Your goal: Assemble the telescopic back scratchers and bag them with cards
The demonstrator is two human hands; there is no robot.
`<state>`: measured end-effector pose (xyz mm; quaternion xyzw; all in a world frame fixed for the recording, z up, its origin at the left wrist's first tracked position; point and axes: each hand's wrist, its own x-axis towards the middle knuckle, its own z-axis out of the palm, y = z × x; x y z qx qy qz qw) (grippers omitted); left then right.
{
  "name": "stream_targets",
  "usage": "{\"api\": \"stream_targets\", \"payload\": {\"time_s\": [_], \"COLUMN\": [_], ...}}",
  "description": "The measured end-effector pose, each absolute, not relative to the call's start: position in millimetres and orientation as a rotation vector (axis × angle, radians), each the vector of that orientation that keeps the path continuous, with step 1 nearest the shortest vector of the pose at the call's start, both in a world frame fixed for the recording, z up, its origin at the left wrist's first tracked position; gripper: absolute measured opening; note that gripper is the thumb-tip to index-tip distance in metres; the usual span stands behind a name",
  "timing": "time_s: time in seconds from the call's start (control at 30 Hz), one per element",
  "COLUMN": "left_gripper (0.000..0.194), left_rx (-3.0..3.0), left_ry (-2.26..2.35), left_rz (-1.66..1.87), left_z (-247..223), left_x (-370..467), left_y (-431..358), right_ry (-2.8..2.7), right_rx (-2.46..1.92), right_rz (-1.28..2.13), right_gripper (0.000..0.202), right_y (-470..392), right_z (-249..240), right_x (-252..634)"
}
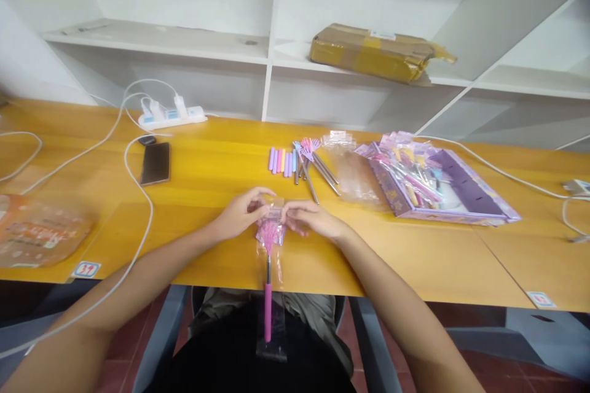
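A pink hand-shaped back scratcher (268,301) lies inside a clear plastic bag (275,350), its handle hanging over the table's front edge. My left hand (246,212) pinches the upper left of the bag, and my right hand (306,216) pinches its upper right. Beyond my hands sit several pastel handle sleeves (283,161) in a row. Next to them are several metal scratcher rods (325,172) with coloured hand-shaped heads. A stack of clear bags (354,172) lies to their right.
A purple box (465,216) with several bagged scratchers stands on the right. On the left are a phone (155,163), a power strip (173,116), white cables and an orange-printed plastic package (46,230). A taped cardboard box (373,52) rests on the shelf behind.
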<state>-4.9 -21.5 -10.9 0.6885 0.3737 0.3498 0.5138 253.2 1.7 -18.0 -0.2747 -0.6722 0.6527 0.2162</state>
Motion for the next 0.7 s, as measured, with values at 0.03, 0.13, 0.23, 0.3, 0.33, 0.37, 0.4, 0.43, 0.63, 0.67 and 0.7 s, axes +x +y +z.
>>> {"api": "stream_targets", "payload": {"time_s": [0.03,0.13,0.23,0.3,0.33,0.37,0.4,0.43,0.63,0.67,0.7], "left_gripper": [0.033,0.027,0.021,0.022,0.026,0.030,0.033,0.034,0.023,0.023,0.023], "left_rx": [1.669,1.718,1.747,1.778,1.804,1.829,1.843,1.844,1.775,1.778,1.776], "left_ry": [0.909,0.934,0.987,1.004,0.999,0.989,0.980,0.977,1.022,1.026,1.030], "left_rz": [0.842,0.872,0.877,0.840,0.817,0.797,0.785,0.780,0.781,0.792,0.810], "left_z": [-10.3,-9.8,-11.4,-13.0,-13.9,-14.8,-15.6,-16.4,-17.1,-16.7,-16.5], "left_x": [-5.5,-6.2,-5.9,-5.3,-4.8,-4.3,-3.7,-3.1,-3.0,-3.7,-4.4], "left_y": [-20.8,-18.8,-17.7,-18.0,-18.4,-19.1,-19.8,-20.6,-21.4,-20.7,-19.9], "right_ry": [-1.893,-2.101,-2.295,-2.345,-2.350,-2.345,-2.334,-2.321,-2.095,-2.009,-1.917], "right_rx": [-0.819,-0.930,-0.947,-0.946,-0.947,-0.949,-0.954,-0.963,-0.994,-1.012,-1.035], "right_rz": [1.605,1.028,0.825,0.809,0.813,0.827,0.852,0.884,1.069,1.072,1.080], "right_gripper": [0.025,0.012,0.028,0.033,0.031,0.028,0.024,0.020,0.019,0.021,0.023], "right_y": [3.7,7.0,7.4,7.8,8.2,8.9,9.7,10.6,12.6,11.8,10.8], "right_z": [-18.8,-20.5,-22.1,-23.6,-24.2,-24.7,-25.1,-25.3,-26.8,-26.8,-26.4], "right_x": [254.2,253.7,253.1,254.0,254.7,255.6,256.4,257.2,255.3,253.8,252.2]}}
